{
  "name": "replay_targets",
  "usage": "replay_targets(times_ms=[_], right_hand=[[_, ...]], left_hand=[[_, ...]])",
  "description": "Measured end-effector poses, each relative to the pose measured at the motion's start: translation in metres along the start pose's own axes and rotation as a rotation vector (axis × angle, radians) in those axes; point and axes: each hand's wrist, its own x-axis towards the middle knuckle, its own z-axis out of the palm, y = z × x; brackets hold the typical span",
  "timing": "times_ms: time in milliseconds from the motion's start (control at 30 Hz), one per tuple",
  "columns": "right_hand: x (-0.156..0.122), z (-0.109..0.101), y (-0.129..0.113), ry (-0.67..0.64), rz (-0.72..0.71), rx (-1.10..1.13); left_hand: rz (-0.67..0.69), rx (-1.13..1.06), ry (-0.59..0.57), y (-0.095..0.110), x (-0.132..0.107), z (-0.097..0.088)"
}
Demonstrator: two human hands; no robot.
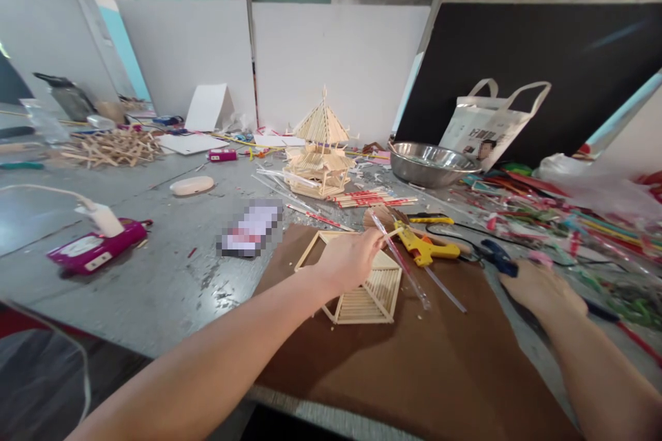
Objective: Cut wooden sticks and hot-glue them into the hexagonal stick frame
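My left hand [349,258] reaches forward over a flat wooden stick frame [369,289] on a brown board [403,358]. Its fingers are pinched on a thin wooden stick [392,233] near the frame's far corner. My right hand [538,286] lies to the right by a blue-handled tool [496,256]; its fingers are curled and blurred, and whether it grips the tool does not show. A yellow glue gun [421,244] rests between the hands, with clear glue sticks [408,269] lying beside it.
A stick pagoda model [321,151] stands mid-table. Behind it are a steel bowl [432,164] and a white bag [491,124]. Colourful sticks [569,220] litter the right; a wood pile [111,147] and pink device [96,248] lie left.
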Motion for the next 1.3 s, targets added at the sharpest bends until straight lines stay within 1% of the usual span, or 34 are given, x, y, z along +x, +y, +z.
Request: replay_targets(times_ms=[67,167,233,333,433,633,800,1000,1100,1200,1300], right_hand=[[-0.003,-0.003,-0.002,-0.034,0.04,0.026],[-0.009,-0.008,-0.004,-0.026,0.05,0.069],[-0.013,-0.011,-0.004,-0.018,0.078,0.089],[-0.015,-0.013,-0.004,-0.003,0.111,0.107],[-0.016,-0.014,-0.003,-0.014,0.106,0.101],[-0.016,-0.015,-0.004,-0.084,0.081,0.087],[-0.018,-0.017,-0.006,-0.081,0.085,0.082],[-0.021,-0.017,-0.009,0.002,0.065,0.099],[-0.022,-0.016,-0.009,0.045,0.103,0.131],[-0.024,-0.018,-0.01,0.157,0.11,0.166],[-0.031,-0.021,-0.016,0.29,0.045,0.217]], left_hand=[[-0.022,-0.019,0.01,-0.001,-0.001,0.0],[-0.045,-0.083,0.067,-0.002,-0.003,0.001],[-0.026,-0.108,0.093,-0.003,-0.005,0.002],[0.037,-0.102,0.101,-0.005,-0.008,0.004],[0.058,-0.07,0.115,-0.008,-0.009,0.006],[0.03,-0.014,0.144,-0.011,-0.009,0.007],[0.048,-0.036,0.147,-0.012,-0.009,0.009],[0.068,-0.062,0.13,-0.011,-0.009,0.01],[0.046,-0.061,0.128,-0.009,-0.009,0.008],[0.034,-0.08,0.129,-0.009,-0.009,0.007],[0.025,-0.102,0.138,-0.01,-0.008,0.007]])
